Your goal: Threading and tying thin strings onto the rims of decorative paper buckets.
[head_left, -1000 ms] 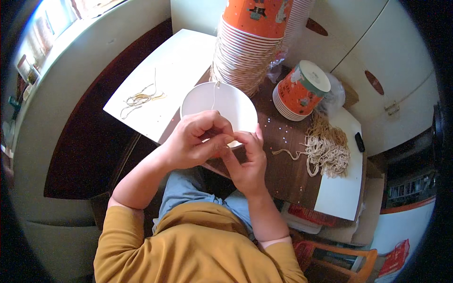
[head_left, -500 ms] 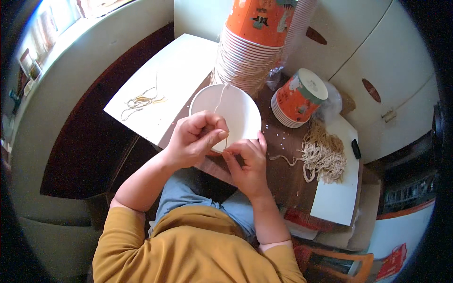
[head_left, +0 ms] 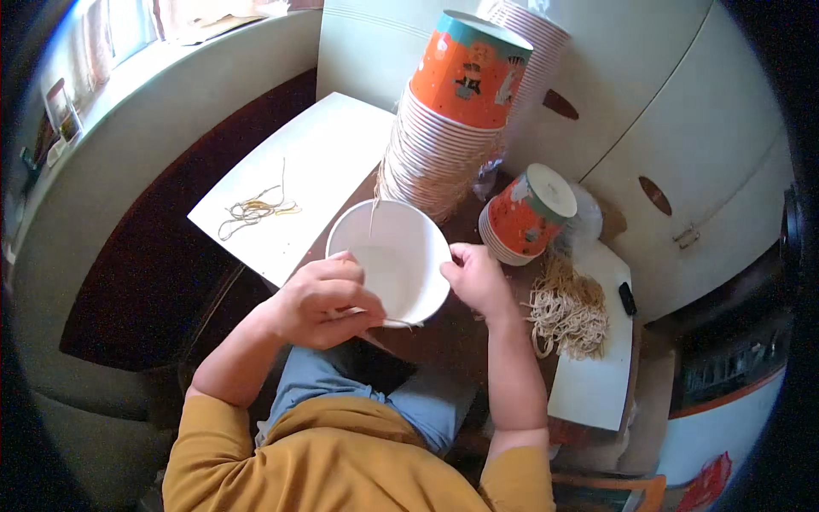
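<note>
Where the clock is centred on the mouth of the white-lined bucket, with 12 pointing away from the person, the left hand lies at 8 o'clock, thumb and forefinger apparently pinching a thin pale strand whose free end reaches along the near rim at 6. The right hand grasps the rim at 3 o'clock, its thumb at the mouth; the fingers behind the wall are partly hidden. The bucket is held between the hands, in front of the person's lap, and a cord hangs inside it from the rim between 11 and 12.

Farther out, a tall stack of upturned buckets rises at 1 o'clock, just beyond the rim, and a shorter orange stack stands at 2. A heap of cord lies between 3 and 4, beside a small black object; loose strands lie on a white board at 10.

Likely faults: the strand, with so little showing past the fingertips, could slip if the pinch slackens; the bucket could turn should the single-handed rim grip ease; a push toward 1 o'clock could unsettle the tall stack.
</note>
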`<state>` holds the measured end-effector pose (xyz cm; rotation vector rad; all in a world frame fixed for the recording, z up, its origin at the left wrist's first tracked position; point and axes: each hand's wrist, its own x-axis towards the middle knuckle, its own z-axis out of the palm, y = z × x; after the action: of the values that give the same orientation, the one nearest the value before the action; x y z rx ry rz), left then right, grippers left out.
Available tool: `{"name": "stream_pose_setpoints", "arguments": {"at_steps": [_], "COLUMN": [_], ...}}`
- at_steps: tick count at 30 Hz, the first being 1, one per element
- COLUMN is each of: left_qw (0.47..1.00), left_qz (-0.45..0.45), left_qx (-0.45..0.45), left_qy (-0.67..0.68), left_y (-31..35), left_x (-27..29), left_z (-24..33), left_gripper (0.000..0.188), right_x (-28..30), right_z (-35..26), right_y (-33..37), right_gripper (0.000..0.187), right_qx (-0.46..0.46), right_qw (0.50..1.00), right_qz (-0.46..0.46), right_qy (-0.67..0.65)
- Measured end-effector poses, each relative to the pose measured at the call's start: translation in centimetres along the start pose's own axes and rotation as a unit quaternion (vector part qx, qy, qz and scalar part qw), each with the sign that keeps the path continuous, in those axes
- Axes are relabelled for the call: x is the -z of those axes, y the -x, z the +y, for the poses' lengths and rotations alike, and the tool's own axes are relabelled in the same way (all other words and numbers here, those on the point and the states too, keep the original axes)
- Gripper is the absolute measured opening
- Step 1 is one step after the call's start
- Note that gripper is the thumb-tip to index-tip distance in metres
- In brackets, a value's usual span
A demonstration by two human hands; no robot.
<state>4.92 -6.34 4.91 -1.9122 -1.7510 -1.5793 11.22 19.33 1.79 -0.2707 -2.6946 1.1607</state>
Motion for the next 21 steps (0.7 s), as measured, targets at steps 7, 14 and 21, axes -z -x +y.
{"name": "stream_pose_setpoints", "arguments": {"at_steps": [7, 14, 21], "left_qw": [0.957, 0.972, 0.952], "left_qz": [0.204, 0.081, 0.138], "left_qx": [0.183, 0.174, 0.057], "left_qy": [-0.097, -0.135, -0.269], "left_y": [0.2, -5.4, -6.1], "left_x": [4.6, 3.6, 1.0], "left_z": [-0.4, 3.2, 1.4], "left_gripper": [0.064, 0.104, 0.078], "right_x": [1.1, 4.5, 6.3], "right_z": [-6.3, -10.0, -11.7], "right_y": [4.1, 4.2, 3.7], "right_gripper": [0.029, 0.031, 0.031], "right_qx": [0.392, 0.525, 0.539], "right_qw": [0.787, 0.677, 0.66], "right_qz": [0.337, 0.3, 0.333], "right_qy": [0.336, 0.42, 0.404]}}
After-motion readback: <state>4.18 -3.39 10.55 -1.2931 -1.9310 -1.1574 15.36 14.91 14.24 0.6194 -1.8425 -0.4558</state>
